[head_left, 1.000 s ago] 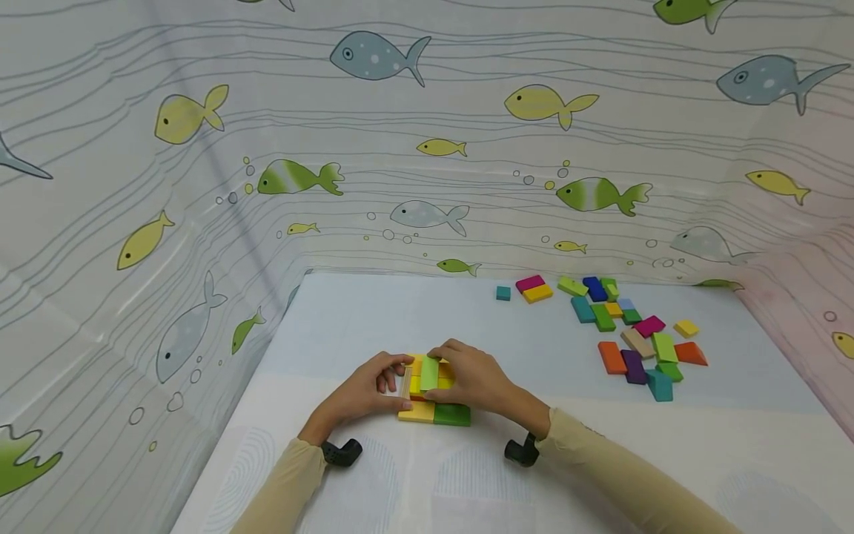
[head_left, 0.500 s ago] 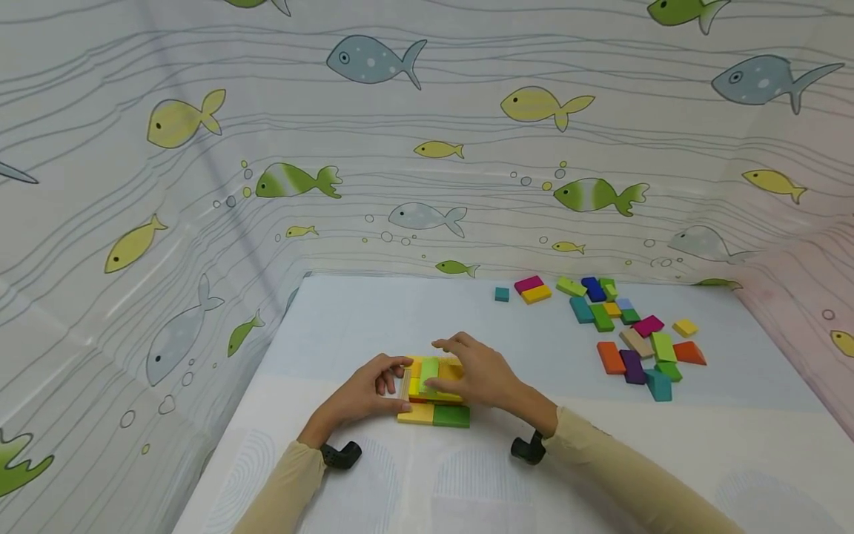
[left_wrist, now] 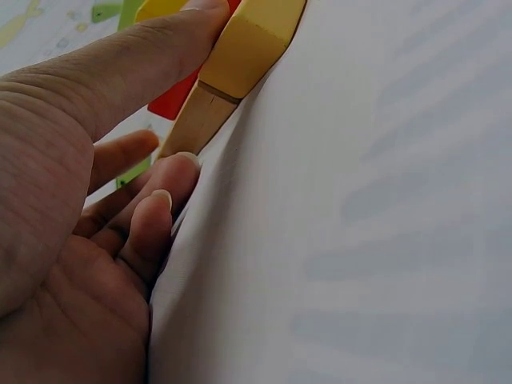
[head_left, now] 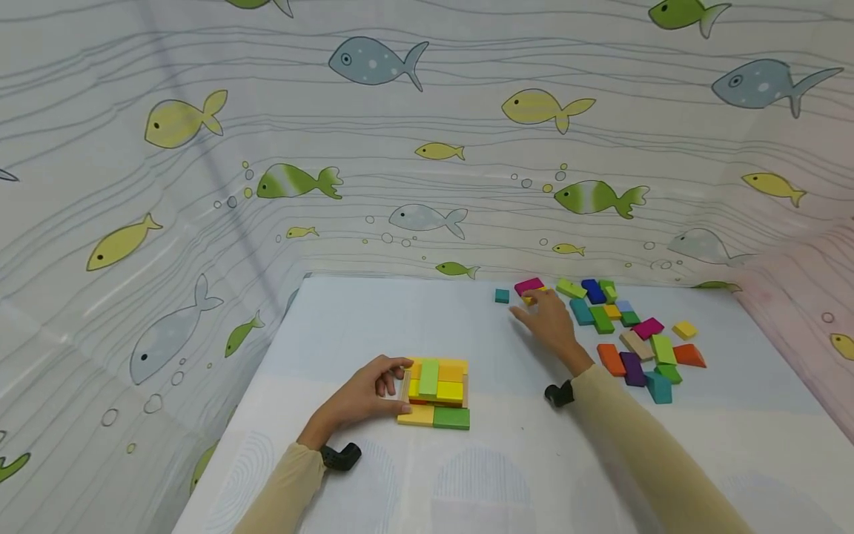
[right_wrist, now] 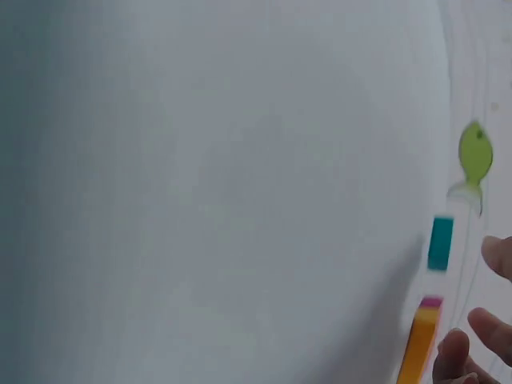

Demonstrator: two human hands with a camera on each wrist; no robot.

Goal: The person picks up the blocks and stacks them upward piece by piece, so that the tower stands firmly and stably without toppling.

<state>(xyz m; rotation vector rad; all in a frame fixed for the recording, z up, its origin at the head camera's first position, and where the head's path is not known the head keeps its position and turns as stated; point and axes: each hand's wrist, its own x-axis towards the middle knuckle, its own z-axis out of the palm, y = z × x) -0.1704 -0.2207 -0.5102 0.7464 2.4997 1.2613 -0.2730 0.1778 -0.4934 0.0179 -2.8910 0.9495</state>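
Note:
In the head view, my left hand (head_left: 370, 389) curves round the left side of a low stack of building blocks (head_left: 450, 391). Its thumb rests on the pale yellow block (head_left: 416, 417) at the front, and the index fingertip is at the stack's far left corner. The left wrist view has the thumb on the yellow block (left_wrist: 254, 44), other fingers beside a bare wooden block (left_wrist: 200, 120). A light green block (head_left: 429, 378) lies across the top. My right hand (head_left: 550, 322), holding nothing, hovers with parted fingers by a yellow-orange block (right_wrist: 418, 348), partly covering it in the head view.
Near the right hand are a magenta block (head_left: 528, 285) and a small teal block (head_left: 502, 296). Several loose blocks spread over the table's right side, among them an orange one (head_left: 611, 359) and a purple one (head_left: 632, 368). A fish-patterned sheet (head_left: 427, 178) rises behind the table.
The right hand has let go of the light green block atop the stack and moved back and right to the loose blocks. The left hand has stayed at the stack.

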